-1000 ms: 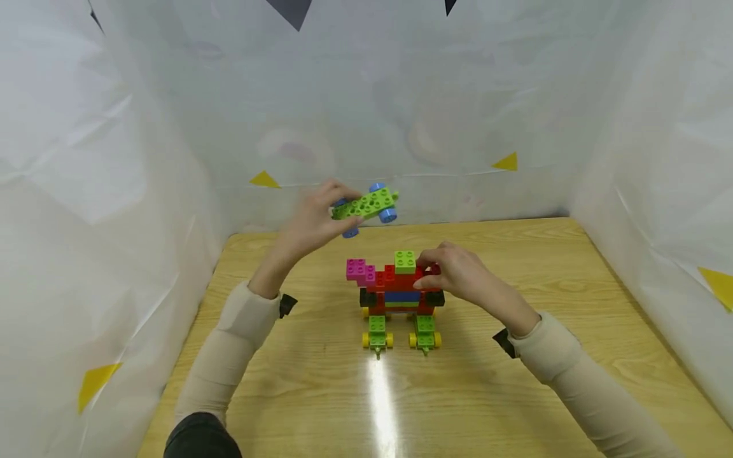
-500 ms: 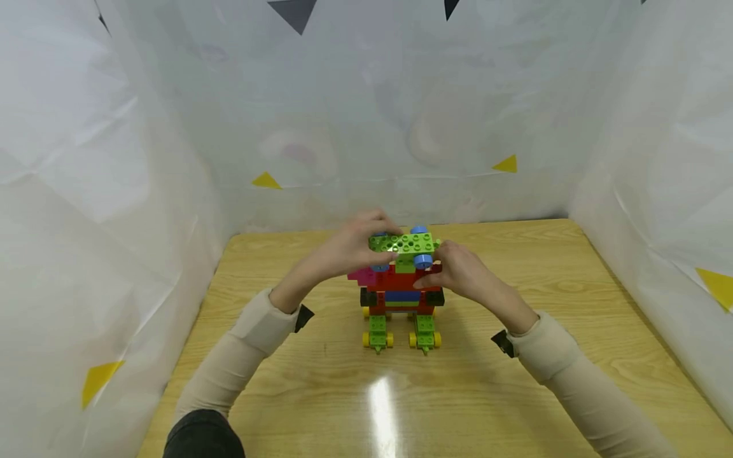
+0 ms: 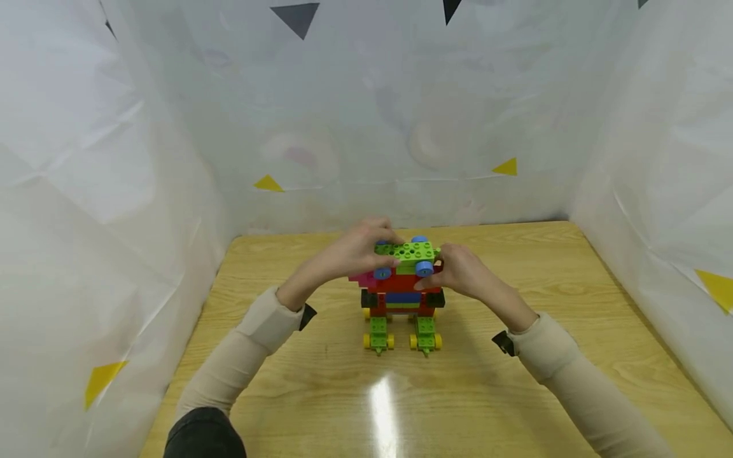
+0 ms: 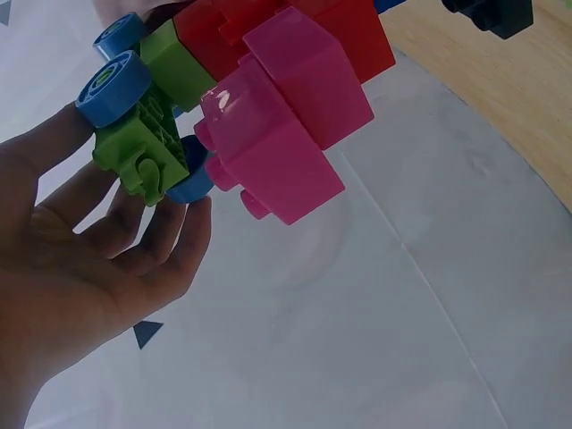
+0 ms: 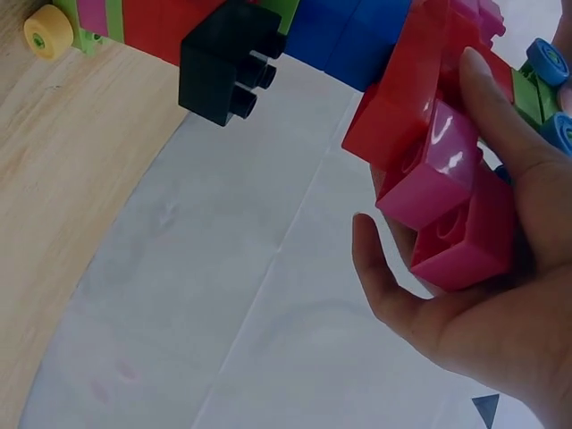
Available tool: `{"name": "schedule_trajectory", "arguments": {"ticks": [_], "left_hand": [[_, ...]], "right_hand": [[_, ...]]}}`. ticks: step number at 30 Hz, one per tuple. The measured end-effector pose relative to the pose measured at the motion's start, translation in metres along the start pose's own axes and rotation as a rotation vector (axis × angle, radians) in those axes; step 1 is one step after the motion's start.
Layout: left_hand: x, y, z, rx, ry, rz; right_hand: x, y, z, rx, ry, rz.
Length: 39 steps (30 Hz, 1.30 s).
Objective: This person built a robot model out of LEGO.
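Note:
In the head view my left hand (image 3: 363,250) grips a lime green wheeled base (image 3: 409,250) with blue wheels, fingers at its far side and thumb at its near side. The base lies level across the top of a building-brick figure, right over a lime brick (image 4: 174,67). My right hand (image 3: 466,272) holds the figure's right end, thumb on the red bricks (image 3: 401,282). Pink bricks (image 5: 438,174) stick out there, against the palm in the right wrist view. More pink bricks (image 4: 277,134) jut from the left end, apart from the left fingers.
The figure stands on a wooden table (image 3: 309,394), on green bases (image 3: 378,327) with yellow wheels. Black bricks (image 3: 369,299) protrude at its sides, with a blue brick (image 3: 403,298) between. White sheeting (image 3: 366,114) encloses the table at the back and sides.
My left hand has brought the green wheeled base right and down from the upper left onto the figure's top, turning it level. My right hand has stayed on the figure's right end.

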<state>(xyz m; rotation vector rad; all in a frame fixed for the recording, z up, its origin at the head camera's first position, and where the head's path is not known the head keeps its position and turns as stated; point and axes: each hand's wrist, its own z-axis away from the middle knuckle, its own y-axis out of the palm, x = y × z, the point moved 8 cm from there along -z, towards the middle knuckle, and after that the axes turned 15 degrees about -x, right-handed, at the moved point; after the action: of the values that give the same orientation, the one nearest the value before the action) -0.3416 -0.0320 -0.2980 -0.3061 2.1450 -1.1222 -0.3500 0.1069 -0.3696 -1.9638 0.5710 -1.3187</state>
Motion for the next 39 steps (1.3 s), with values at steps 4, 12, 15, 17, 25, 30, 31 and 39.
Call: {"name": "schedule_trajectory", "arguments": {"ticks": [4,12,15,17,25,30,31,39], "left_hand": [[-0.002,0.0,-0.003,0.015,0.005,-0.02],[-0.004,0.002,-0.006,0.063,0.015,-0.054],[-0.006,0.002,-0.009,0.082,0.025,-0.083],[-0.007,0.002,-0.011,0.096,0.026,-0.1],[-0.01,0.001,-0.015,0.139,0.038,-0.135],[-0.01,0.0,-0.015,0.16,0.023,-0.158],[-0.01,0.0,-0.015,0.163,0.024,-0.159],[-0.012,0.002,-0.012,0.194,0.019,-0.171]], "right_hand": [[-0.002,0.0,-0.001,-0.01,-0.005,-0.011],[0.0,0.0,-0.003,-0.073,-0.094,0.007],[-0.001,0.001,-0.004,-0.072,-0.075,0.007],[-0.002,0.001,-0.004,-0.066,-0.058,0.0],[-0.001,-0.001,-0.004,-0.068,-0.047,-0.004],[0.0,-0.001,-0.004,-0.074,-0.055,-0.021],[-0.001,0.0,-0.004,-0.071,-0.05,-0.024],[-0.003,0.003,-0.001,-0.04,-0.01,-0.033]]}}
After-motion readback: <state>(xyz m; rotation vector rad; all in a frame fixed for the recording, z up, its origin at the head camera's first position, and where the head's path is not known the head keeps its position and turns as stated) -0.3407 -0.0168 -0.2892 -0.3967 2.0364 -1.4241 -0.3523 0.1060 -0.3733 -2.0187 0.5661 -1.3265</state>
